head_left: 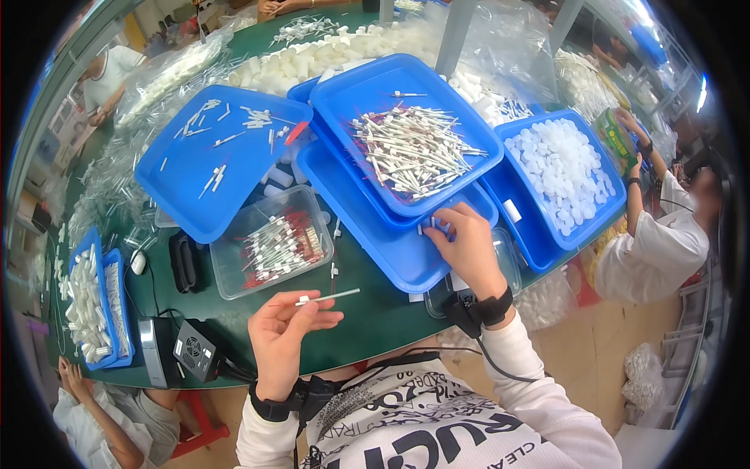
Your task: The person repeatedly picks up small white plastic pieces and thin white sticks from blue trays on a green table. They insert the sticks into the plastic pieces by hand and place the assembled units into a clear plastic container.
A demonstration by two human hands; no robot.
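Observation:
Between the thumb and fingers of my left hand (293, 332) is a thin white stick (336, 295) with a small white block near its thumb end; it points right, over the green table. My right hand (467, 242) reaches to the near part of a lower blue tray (406, 266), its thumb and fingers drawn together around small white bits whose kind is too small to tell. Just beyond it, a stacked blue tray (332, 98) holds a heap of white sticks (418, 148) with red wires. A clear plastic box (234, 289) of similar sticks lies beyond my left hand.
At the left, a blue tray (195, 164) with scattered sticks rests tilted. A tray of translucent white discs (562, 176) stands at the right. A black case (183, 262), a small black box with a fan (195, 349) and cables lie near the left edge. Other people sit around the table.

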